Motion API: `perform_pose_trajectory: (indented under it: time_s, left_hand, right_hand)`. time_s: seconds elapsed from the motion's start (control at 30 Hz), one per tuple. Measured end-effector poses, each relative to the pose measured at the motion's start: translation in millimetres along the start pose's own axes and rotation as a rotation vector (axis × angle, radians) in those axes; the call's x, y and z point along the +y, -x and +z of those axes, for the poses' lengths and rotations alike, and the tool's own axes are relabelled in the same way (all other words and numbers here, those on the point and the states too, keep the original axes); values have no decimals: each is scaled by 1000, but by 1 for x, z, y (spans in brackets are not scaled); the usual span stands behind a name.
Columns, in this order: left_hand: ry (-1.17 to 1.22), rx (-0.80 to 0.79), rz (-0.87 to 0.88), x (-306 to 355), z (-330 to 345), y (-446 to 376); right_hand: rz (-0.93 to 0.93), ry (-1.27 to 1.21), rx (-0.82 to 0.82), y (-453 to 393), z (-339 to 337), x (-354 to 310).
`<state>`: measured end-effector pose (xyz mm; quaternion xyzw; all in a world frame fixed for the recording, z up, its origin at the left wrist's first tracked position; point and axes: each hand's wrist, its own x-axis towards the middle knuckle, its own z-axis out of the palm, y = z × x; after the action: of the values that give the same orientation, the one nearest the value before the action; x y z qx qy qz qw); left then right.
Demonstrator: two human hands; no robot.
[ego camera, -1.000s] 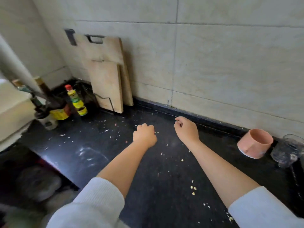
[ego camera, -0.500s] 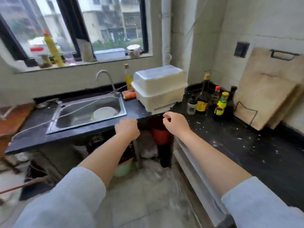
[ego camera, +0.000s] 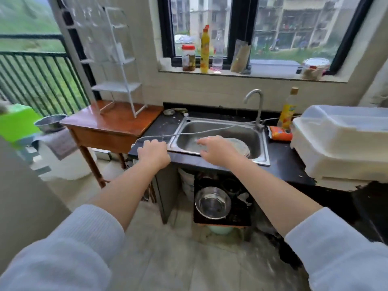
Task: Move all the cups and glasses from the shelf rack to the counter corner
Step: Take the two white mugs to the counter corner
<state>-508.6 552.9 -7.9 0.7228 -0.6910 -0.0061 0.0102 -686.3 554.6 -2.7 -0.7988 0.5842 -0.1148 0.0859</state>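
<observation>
Soft daylight enters through the window (ego camera: 270,30) and the balcony opening on the left, lighting the room evenly with only faint shadows. Motion blur smears the white shelf rack (ego camera: 114,59) and both sleeves. Wide-angle distortion bends straight lines near the edges.

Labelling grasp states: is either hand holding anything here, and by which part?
Nothing is held. The left hand is loosely curled and empty; the right hand has its fingers spread, empty, in front of the steel sink.
</observation>
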Motion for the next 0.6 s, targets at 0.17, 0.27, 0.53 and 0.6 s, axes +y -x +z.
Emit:
perform_pose_trajectory:
  time_s: [0.17,0.27,0.53,0.6]
  left_hand:
    - [-26,23,-156,-57,-14,-78]
    - [-26,37,-230,-89,-19,-109]
    - [-35,19,-406,-212,-11,-191]
    - [-39,14,-419,-243,-11,-211]
  right_hand:
    - [-165,-56,-32,-118,6,-30]
    - [-226,-61,-58,-168,15,-50]
    - [-383,-76,-108,-307,59,-134]
    - [-384,-73,-115,-336,69,-152]
